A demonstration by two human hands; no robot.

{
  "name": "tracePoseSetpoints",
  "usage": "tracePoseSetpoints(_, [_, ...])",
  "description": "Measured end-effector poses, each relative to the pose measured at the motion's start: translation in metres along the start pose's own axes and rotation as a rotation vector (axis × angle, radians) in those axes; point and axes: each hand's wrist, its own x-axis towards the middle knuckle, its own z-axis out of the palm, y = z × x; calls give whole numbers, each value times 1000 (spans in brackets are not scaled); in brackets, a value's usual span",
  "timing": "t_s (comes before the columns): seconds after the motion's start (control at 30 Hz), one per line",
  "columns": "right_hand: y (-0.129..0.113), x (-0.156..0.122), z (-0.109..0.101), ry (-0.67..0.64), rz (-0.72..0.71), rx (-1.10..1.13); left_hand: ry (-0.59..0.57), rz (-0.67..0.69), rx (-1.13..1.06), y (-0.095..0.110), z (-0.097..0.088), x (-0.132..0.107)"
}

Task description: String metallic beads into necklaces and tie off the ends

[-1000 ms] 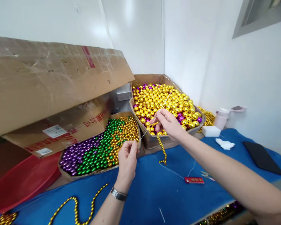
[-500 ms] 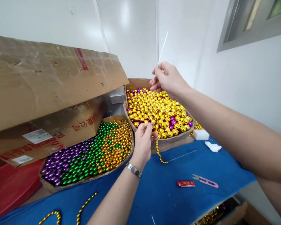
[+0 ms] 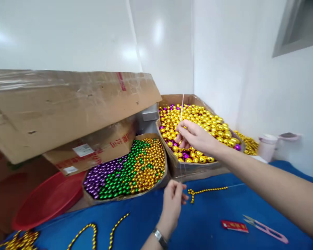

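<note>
My right hand [image 3: 195,137] is raised in front of the box of large beads, its fingertips pinched on a thin white thread [image 3: 182,107] that sticks up above them. Faint strands run down from it towards my left hand [image 3: 172,199]. That hand is low over the blue cloth, thumb and fingers closed together on the thread, though the exact grip point is too fine to see. Just right of my left fingertips, a short gold bead string [image 3: 210,190] lies on the cloth, a pale thread trailing from its far end.
Large gold and purple beads fill a carton [image 3: 198,166]. Smaller purple, green and gold beads fill another box [image 3: 167,170]. A cardboard flap [image 3: 75,104] overhangs the left. Nearby are a red basin [image 3: 47,198], pink thread snips [image 3: 270,231], a red packet [image 3: 234,226] and gold bead strings [image 3: 88,227].
Both hands have come lower relative to the boxes, and the view has turned left. The gold bead string, earlier hanging below my left hand, now lies stretched on the cloth to its right.
</note>
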Motion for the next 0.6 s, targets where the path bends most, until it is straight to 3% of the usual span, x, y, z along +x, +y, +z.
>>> tracePoseSetpoints(0.1, [21, -11, 19, -48, 78, 89, 14, -44, 139, -29, -9, -13])
tracePoseSetpoints(0.17, [29, -18, 27, -75, 122, 126, -6, -48, 230, -38, -16, -20])
tracePoseSetpoints(0.3, [41, -38, 29, -106, 165, 143, -80, 15, 393, -24, -42, -35])
tracePoseSetpoints(0.43, [62, -72, 25, -123, 167, 35, -131, 144, 743, 18, -96, -29])
tracePoseSetpoints(0.53, [83, -101, 32, -172, 187, -66, 54, 191, 1158, 41, -150, 2])
tracePoseSetpoints(0.6, [95, -116, 41, -201, 133, -160, 143, 139, 1264, 44, -183, 27])
